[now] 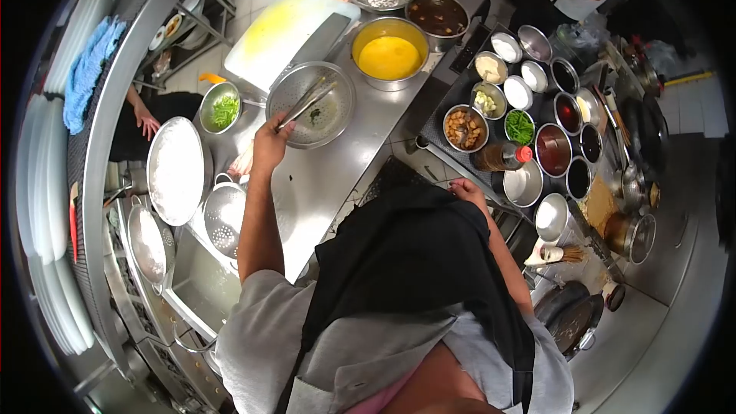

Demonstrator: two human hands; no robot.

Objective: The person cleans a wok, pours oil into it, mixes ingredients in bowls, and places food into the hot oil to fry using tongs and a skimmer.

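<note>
My left hand is closed around a pair of metal tongs, which look slim and point away from me. Their tips reach over a perforated steel colander on the steel counter. Small dark green bits lie at the bottom of the colander. Low by the edge of the cooking station, my right hand hangs beside my black apron. Its fingers are loosely bent and apart, with nothing visible in them. Just left of the colander is a small pan of chopped greens.
Behind the colander stand a pot of yellow liquid, a pot of dark liquid and a cutting board. Several ingredient bowls and a red-capped bottle crowd the right station. Other people stand at left and upper right; one hand shows.
</note>
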